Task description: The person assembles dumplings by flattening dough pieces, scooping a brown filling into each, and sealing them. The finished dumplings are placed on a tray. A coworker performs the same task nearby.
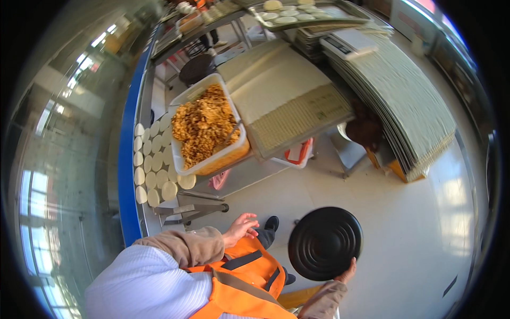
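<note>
My right hand [347,272] grips the rim of a round black stool seat [324,244], whose top shows concentric rings. My left hand [241,230] hovers over the lap of my orange apron [247,261], holding nothing, its fingers partly curled and apart. Beyond it, a white plastic tub [209,165] holds a crumbly orange-brown filling [205,123], and the handle of a utensil [234,131] leans out of it. Rows of pale dough discs [157,159] lie on the worktable left of the tub.
A blue edge strip [126,159] borders the worktable. Right of the tub lies a cloth-covered board [279,75]. A digital scale [350,43] rests on a tall stack of cloth-covered boards [410,95]. Farther back are a metal tray [346,20] of discs, another dark stool [196,68] and a person's legs [210,40].
</note>
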A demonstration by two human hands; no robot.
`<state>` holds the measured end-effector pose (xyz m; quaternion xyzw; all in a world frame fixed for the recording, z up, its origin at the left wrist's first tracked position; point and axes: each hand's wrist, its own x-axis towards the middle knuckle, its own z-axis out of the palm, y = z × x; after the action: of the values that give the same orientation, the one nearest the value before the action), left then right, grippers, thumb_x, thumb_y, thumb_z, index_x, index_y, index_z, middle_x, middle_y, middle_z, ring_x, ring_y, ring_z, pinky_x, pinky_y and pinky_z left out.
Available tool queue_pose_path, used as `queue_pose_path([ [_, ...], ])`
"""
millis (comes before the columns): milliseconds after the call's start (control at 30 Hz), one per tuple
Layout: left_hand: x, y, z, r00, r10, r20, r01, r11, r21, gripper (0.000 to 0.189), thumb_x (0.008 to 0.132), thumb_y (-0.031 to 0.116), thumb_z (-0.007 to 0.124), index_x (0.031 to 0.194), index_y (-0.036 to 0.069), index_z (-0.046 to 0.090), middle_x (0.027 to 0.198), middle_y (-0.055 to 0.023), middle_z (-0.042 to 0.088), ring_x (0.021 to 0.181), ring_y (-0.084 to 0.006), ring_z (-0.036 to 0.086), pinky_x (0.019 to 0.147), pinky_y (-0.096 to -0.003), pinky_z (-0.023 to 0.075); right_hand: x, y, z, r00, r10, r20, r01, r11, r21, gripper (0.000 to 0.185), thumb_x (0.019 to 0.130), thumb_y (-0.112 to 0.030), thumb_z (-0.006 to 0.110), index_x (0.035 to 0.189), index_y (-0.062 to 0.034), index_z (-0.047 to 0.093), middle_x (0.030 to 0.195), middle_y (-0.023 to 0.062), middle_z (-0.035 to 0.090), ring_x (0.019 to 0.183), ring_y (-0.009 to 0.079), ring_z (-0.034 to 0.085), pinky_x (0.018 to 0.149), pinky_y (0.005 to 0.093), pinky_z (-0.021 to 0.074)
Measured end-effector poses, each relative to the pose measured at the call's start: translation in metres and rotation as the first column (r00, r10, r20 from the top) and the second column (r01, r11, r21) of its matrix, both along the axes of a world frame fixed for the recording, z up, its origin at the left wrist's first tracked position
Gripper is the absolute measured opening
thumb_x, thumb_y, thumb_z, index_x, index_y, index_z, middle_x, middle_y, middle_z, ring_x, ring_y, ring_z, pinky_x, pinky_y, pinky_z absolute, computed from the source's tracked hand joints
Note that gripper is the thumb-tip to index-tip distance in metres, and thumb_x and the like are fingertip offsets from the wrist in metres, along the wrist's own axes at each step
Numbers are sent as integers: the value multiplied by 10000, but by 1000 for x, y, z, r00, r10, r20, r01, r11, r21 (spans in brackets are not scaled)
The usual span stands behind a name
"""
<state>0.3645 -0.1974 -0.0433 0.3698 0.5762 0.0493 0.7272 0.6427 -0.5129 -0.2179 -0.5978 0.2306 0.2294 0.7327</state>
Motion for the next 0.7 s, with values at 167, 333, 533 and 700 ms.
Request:
queue_pose_path([
  [167,1,-6,-7,998,61,-4,-61,998,27,389,866,196,563,1192,80,387,958,-82,543,716,-156,594,606,-269,489,50,-76,23,984,-12,-176,56,968,243,541,807,-412,560,1190,-30,539,1143,122,583,1024,267,560,933,405,432],
  [333,24,9,8,996,80,-29,-79,997,25,370,867,177,554,1186,82,392,980,-91,557,722,-163,600,610,-271,500,78,-113,36,937,-55,-345,153,953,263,467,804,-277,578,1184,-12,522,1144,159,571,1026,281,557,916,388,436],
  [533,106,19,59,983,32,179,-38,999,32,342,875,164,541,1177,81,404,1007,-83,565,805,-168,601,686,-292,500,123,-109,-11,996,91,-19,-71,612,-788,433,801,-185,577,1174,25,511,1137,179,565,1016,293,554,898,392,439],
  [700,167,44,103,898,-92,429,60,994,88,229,887,124,527,1104,66,483,966,-71,580,805,-152,600,710,-280,490,162,-2,52,878,314,361,91,631,-770,421,774,-95,598,1173,10,516,1127,175,569,1046,278,549,912,365,431],
])
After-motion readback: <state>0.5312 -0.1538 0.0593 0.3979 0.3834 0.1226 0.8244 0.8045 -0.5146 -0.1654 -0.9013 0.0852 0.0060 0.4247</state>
